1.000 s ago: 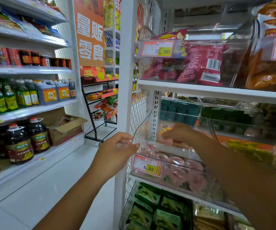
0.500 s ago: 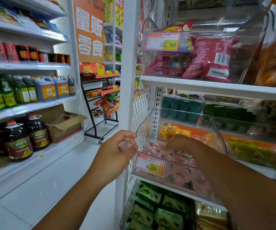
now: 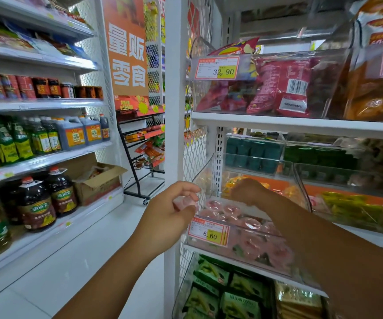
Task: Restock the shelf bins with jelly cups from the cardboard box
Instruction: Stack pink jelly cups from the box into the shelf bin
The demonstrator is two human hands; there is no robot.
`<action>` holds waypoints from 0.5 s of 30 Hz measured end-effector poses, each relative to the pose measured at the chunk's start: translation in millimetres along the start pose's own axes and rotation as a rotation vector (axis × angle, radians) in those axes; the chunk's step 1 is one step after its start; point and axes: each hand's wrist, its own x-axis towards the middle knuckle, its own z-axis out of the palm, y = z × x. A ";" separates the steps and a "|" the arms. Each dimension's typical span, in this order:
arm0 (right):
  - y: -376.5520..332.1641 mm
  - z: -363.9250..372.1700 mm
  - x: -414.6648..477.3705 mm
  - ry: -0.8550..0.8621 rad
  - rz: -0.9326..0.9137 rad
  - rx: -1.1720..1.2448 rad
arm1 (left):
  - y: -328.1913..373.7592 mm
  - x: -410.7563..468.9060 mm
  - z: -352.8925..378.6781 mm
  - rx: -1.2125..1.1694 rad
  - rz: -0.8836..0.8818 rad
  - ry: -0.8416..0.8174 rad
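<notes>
A clear shelf bin (image 3: 285,270) with a 6.60 price tag (image 3: 209,231) holds several pink jelly cups (image 3: 250,244). My left hand (image 3: 166,212) hovers just left of the bin's front corner and pinches one pink jelly cup (image 3: 185,203) between thumb and fingers. My right hand (image 3: 249,189) reaches over the bin towards its back, fingers curled downward beside yellow-orange cups (image 3: 230,184). Its palm is hidden, so what it holds cannot be seen. An open cardboard box (image 3: 98,183) sits on the low shelf across the aisle.
A white upright post (image 3: 174,134) stands between my hands. Above the bin is a shelf of red snack bags (image 3: 282,86); below are green matcha packs (image 3: 241,298). Oil bottles (image 3: 38,203) line the left shelves. A black wire rack (image 3: 144,157) stands down the aisle.
My right hand rose from the pink cups at the front of the bin towards the yellow-orange cups at the back. My left hand stayed put with its pink cup.
</notes>
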 end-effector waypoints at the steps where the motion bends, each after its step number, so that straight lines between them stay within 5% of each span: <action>1: -4.3 -5.9 -7.4 -0.028 -0.031 0.180 | 2.7 2.8 2.8 -0.011 0.002 -0.010; 3: -14.5 -17.6 -30.5 -0.282 -0.085 0.606 | 8.7 8.5 10.4 -0.019 0.009 -0.031; 7: -18.8 -29.5 -57.9 -0.747 -0.210 0.812 | 17.9 19.3 31.7 -0.011 0.050 -0.068; 15: 14.9 -49.6 -52.3 -0.848 -0.222 0.966 | 25.8 27.9 52.1 -0.080 0.088 -0.111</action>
